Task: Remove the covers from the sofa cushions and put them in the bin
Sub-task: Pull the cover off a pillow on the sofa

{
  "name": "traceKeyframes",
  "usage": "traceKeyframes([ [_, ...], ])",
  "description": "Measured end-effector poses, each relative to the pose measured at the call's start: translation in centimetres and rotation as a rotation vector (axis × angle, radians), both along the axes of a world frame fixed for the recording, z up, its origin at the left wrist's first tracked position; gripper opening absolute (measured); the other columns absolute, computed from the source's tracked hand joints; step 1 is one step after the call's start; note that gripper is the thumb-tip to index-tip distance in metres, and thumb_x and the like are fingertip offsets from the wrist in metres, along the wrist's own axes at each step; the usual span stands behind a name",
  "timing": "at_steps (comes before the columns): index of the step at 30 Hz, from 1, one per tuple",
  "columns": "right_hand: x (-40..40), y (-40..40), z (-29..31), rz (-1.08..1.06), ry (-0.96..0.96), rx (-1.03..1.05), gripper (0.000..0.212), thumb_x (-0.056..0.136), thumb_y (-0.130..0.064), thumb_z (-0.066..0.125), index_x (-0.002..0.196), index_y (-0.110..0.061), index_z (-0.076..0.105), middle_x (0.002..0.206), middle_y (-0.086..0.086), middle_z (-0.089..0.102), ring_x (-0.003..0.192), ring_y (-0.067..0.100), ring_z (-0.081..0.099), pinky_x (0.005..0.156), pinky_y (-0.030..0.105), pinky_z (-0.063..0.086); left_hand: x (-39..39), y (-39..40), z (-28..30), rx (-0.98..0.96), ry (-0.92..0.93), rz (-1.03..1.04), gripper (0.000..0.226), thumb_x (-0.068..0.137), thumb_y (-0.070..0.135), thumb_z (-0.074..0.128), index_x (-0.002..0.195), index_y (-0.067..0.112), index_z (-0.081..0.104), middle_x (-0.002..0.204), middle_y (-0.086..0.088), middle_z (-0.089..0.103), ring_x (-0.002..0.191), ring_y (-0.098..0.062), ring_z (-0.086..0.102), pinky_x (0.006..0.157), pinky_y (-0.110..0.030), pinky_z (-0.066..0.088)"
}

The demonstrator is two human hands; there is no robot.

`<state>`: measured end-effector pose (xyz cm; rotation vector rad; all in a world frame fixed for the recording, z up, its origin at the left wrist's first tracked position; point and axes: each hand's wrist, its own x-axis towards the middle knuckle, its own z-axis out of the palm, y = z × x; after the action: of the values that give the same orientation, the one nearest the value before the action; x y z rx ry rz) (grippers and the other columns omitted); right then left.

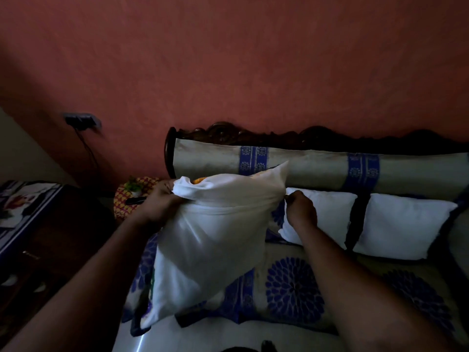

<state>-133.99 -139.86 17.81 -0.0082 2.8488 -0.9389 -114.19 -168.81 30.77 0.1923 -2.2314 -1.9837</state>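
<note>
One head-worn view looks forward and down, close over the sofa [291,283]. It faces the red wall [228,59] behind it.

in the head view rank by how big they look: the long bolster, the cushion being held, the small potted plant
1. Held cushion and long bolster: unsure, since the cushion is nearer the camera and the bolster runs out of frame.
2. Potted plant, clearly smallest.

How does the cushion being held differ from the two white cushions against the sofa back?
The held cushion is upright, gripped at its top by both hands, its cover bunched and open, orange showing inside. The two white cushions lean untouched against the backrest, smooth and closed. All are white and similar in size.
</note>
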Motion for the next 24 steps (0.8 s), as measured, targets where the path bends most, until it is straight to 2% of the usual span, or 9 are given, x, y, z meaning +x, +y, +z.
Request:
traceKeyframes([
  [2, -0.3, 0.3, 0.3, -0.02, 0.016, 0.015, 0.027, 0.104, -0.036, 0.044, 0.107, -0.015, 0.06, 0.115, 0.014, 0.067, 0.104, 0.037, 0.062, 0.077, 0.036, 0.043, 0.0, 0.2, -0.6, 0.039, -0.034, 0.012, 0.038, 0.081, 0.025, 0.072, 0.104, -0.005, 0.07, 0.101, -0.014, 0.072, 0.093, -0.022, 0.066, 0.082, -0.032, 0.053],
  [5, 1.9, -0.3, 1.5, -0.052, 0.176, -0.079, 0.019, 0.102, -0.032, 0.05, 0.104, -0.015, 0.058, 0.108, 0.011, 0.067, 0.096, 0.033, 0.064, 0.07, 0.033, 0.042, -0.3, 1.1, -1.1, 0.057, -0.043, 0.094, 0.027, 0.087, 0.023, 0.068, 0.105, 0.004, 0.073, 0.104, -0.015, 0.073, 0.095, -0.025, 0.068, 0.084, -0.036, 0.054],
  [8, 8.1, -2.6, 3.6, 0.288, 0.416, -0.445, 0.013, 0.097, -0.029, 0.061, 0.103, -0.018, 0.06, 0.098, -0.001, 0.066, 0.09, 0.017, 0.063, 0.071, 0.03, 0.05, -0.9, 1.8, -1.3, 0.085, -0.078, 0.17, 0.027, 0.091, 0.028, 0.067, 0.112, 0.014, 0.075, 0.108, -0.018, 0.073, 0.102, -0.035, 0.069, 0.09, -0.05, 0.054],
  [10, 11.3, -4.6, 4.7, 0.563, 0.564, -0.522, 0.016, 0.096, -0.026, 0.063, 0.109, -0.016, 0.064, 0.105, 0.0, 0.066, 0.1, 0.016, 0.062, 0.084, 0.029, 0.052, -1.3, 3.0, -0.9, 0.154, -0.101, 0.144, 0.022, 0.093, 0.02, 0.065, 0.109, 0.011, 0.076, 0.104, -0.022, 0.073, 0.094, -0.034, 0.07, 0.081, -0.043, 0.056],
  [12, 12.0, -6.3, 5.5, 0.622, 0.646, -0.485, 0.032, 0.096, -0.03, 0.063, 0.125, -0.014, 0.063, 0.124, 0.005, 0.063, 0.121, 0.019, 0.056, 0.104, 0.029, 0.045, -2.0, 3.8, -0.8, 0.116, -0.122, 0.112, 0.021, 0.085, 0.018, 0.067, 0.101, 0.008, 0.076, 0.091, -0.021, 0.073, 0.076, -0.028, 0.064, 0.066, -0.034, 0.049],
  [14, 11.7, -7.0, 6.1, 0.678, 0.616, -0.418, 0.05, 0.096, -0.04, 0.06, 0.14, -0.016, 0.056, 0.141, 0.006, 0.055, 0.137, 0.016, 0.043, 0.116, 0.03, 0.033, -2.5, 4.2, -0.5, 0.133, -0.119, 0.168, 0.011, 0.084, 0.01, 0.065, 0.089, 0.006, 0.074, 0.076, -0.011, 0.071, 0.064, -0.02, 0.062, 0.058, -0.026, 0.048],
  [19, 12.3, -6.4, 5.4, 0.796, 0.612, -0.305, 0.063, 0.093, -0.055, 0.058, 0.144, -0.02, 0.051, 0.152, 0.001, 0.043, 0.143, 0.015, 0.037, 0.117, 0.03, 0.03, -2.9, 4.7, -0.1, 0.213, -0.161, 0.303, 0.018, 0.093, 0.0, 0.053, 0.093, -0.006, 0.07, 0.081, -0.015, 0.073, 0.072, -0.025, 0.071, 0.064, -0.028, 0.057],
  [22, 12.9, -6.8, 4.5, 0.723, 0.345, -0.276, 0.072, 0.088, -0.068, 0.054, 0.143, -0.022, 0.05, 0.144, 0.001, 0.049, 0.133, 0.012, 0.043, 0.111, 0.027, 0.036, -3.0, 4.6, -0.3, 0.188, -0.134, 0.36, 0.021, 0.095, 0.001, 0.051, 0.088, 0.002, 0.071, 0.078, -0.01, 0.074, 0.074, -0.022, 0.071, 0.062, -0.026, 0.055],
  [24, 13.0, -7.1, 4.2, 0.675, 0.279, -0.24, 0.056, 0.091, -0.061, 0.051, 0.13, -0.022, 0.059, 0.125, 0.001, 0.062, 0.115, 0.017, 0.057, 0.097, 0.032, 0.049, -2.8, 4.6, -0.3, 0.002, -0.079, 0.385, 0.019, 0.096, 0.005, 0.053, 0.095, 0.005, 0.073, 0.087, -0.006, 0.074, 0.08, -0.018, 0.07, 0.064, -0.018, 0.051],
])
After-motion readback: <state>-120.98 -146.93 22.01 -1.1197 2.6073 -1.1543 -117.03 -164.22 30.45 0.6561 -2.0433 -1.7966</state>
